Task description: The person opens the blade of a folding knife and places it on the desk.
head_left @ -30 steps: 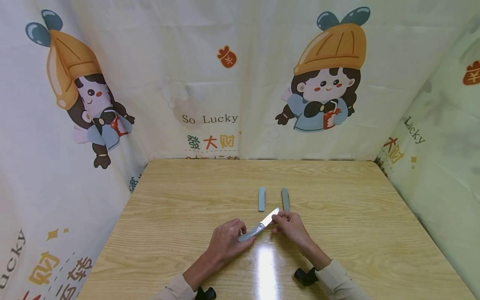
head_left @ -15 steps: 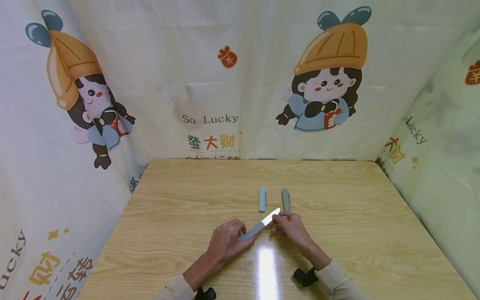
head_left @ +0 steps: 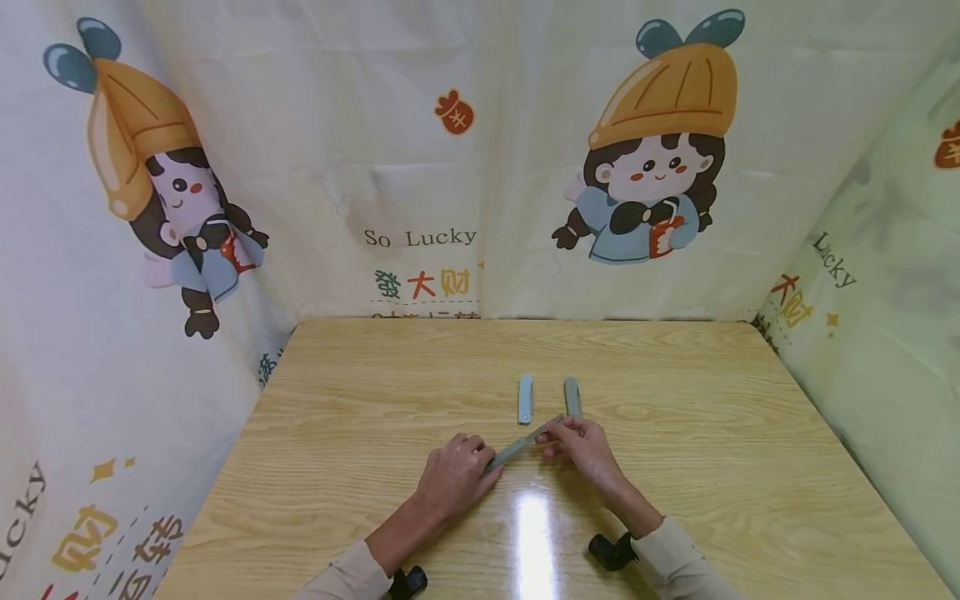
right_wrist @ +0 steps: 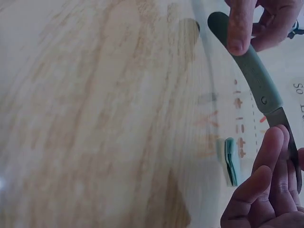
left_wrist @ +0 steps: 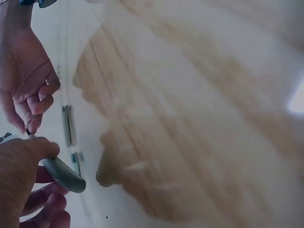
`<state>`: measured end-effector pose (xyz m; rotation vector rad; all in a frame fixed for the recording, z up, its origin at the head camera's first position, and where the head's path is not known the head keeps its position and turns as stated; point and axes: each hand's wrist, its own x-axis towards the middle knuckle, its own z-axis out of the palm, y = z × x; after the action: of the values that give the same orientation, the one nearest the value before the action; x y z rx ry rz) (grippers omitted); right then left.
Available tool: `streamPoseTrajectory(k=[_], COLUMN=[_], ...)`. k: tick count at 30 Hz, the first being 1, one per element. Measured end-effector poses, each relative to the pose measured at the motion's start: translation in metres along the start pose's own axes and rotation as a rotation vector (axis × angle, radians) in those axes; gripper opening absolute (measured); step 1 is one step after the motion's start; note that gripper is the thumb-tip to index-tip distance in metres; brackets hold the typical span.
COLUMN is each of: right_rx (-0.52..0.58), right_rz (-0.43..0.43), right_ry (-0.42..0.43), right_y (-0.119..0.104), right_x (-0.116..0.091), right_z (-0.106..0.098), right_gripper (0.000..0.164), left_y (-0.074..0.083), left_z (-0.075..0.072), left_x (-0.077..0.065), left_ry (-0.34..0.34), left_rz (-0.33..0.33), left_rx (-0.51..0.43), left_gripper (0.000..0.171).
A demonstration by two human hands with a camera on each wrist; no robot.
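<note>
We see bright, even overhead light in the head view; a glare streak sits near the table's [head_left: 675, 467] front edge. Shadows are faint. Wide-angle bending shows at the frame edges. Both wrist views are blurred, washed out, wood grain smeared.
</note>
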<state>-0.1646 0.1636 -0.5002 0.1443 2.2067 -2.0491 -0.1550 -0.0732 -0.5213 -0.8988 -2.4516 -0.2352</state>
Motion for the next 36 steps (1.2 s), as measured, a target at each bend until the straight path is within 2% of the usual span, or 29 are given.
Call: streamPoseTrajectory(k=[6, 9, 11, 17, 25, 31, 36], right_rx=[0.014, 0.0, -0.015, -0.026, -0.031, -0.038, -0.023], right_rz=[-0.03, -0.045, -0.05, -0.035, -0.068, -0.094, -0.086], right_ry=[0.002, -0.008, -0.02, -0.032, -0.065, -0.122, -0.126], right_y=[-0.001, 0.0, 0.0, 0.002, 0.002, 0.003, 0.003], right_x=[0.001, 0.001, 0.001, -0.001, -0.005, -0.007, -0.008], right_z=[-0.002, -0.003, -0.004, -0.006, -0.006, -0.004, -0.003], right_gripper=[0.028, 0.033, 0.033, 0.033, 0.038, 0.035, 0.03], left_y=[-0.004, -0.008, -0.011, -0.02, -0.037, -0.05, -0.057], left_z=[0.001, 0.0, -0.001, -0.002, 0.003, 0.01, 0.017], left_x=[0.003, 0.005, 0.007, 0.016, 0.026, 0.033, 0.04], left_ry=[0.058, 0.078, 0.072, -0.021, -0.123, -0.176, -0.192], left_rz=[-0.007, -0.067, -0.138, -0.333, -0.515, -0.654, -0.735], left_rx=[-0.087, -0.143, -0.19, -0.372, -0.655, -0.82, -0.947], left_gripper=[0.016, 0.015, 0.015, 0.015, 0.016, 0.02, 0.022])
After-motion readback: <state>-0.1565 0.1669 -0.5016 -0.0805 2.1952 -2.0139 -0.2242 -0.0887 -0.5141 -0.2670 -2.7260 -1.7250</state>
